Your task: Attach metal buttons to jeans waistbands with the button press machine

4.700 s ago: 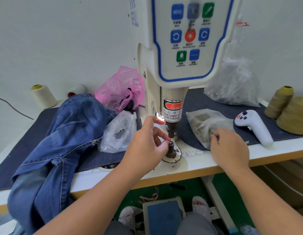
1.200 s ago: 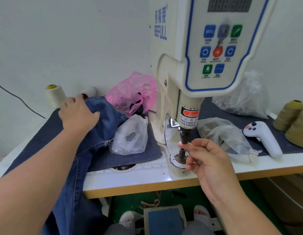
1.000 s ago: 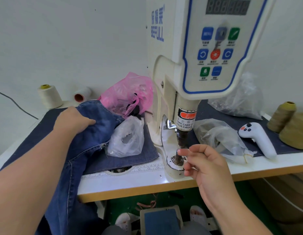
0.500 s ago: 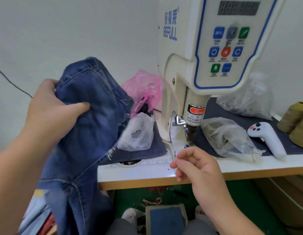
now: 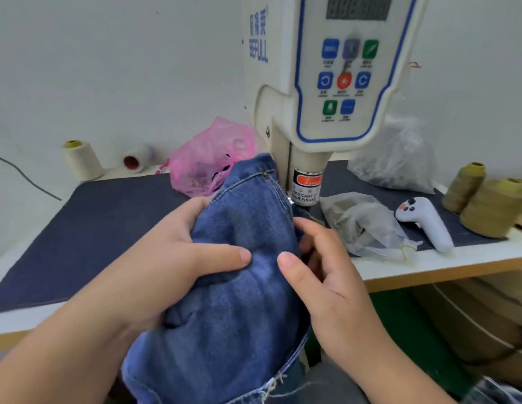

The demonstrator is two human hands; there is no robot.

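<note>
I have the jeans [image 5: 239, 281] bunched up in front of me, right under the head of the button press machine [image 5: 321, 83]. My left hand [image 5: 166, 266] grasps the denim from nine o'clock, thumb pressed across the top of the fabric and the other fingers tucked behind the fold. My right hand [image 5: 326, 272] comes in from three o'clock, thumb lying on the cloth and fingers curled around the denim's right edge, so it is gripping the jeans too. The top of the bundle rises toward twelve o'clock, touching or just in front of the machine's ram with its orange warning label [image 5: 307, 185]; a small rivet [image 5: 265, 175] shows on the stitched seam there. The lower die is hidden behind the fabric.

At eleven o'clock from the jeans lies a pink plastic bag [image 5: 207, 164] on the surface [image 5: 78, 234], with a cream thread cone [image 5: 81, 160] farther toward ten o'clock. At two o'clock sits a clear plastic bag [image 5: 367, 225], and just beyond it a white handheld controller [image 5: 426, 221]. Olive thread cones [image 5: 487, 204] stand at the far right edge.
</note>
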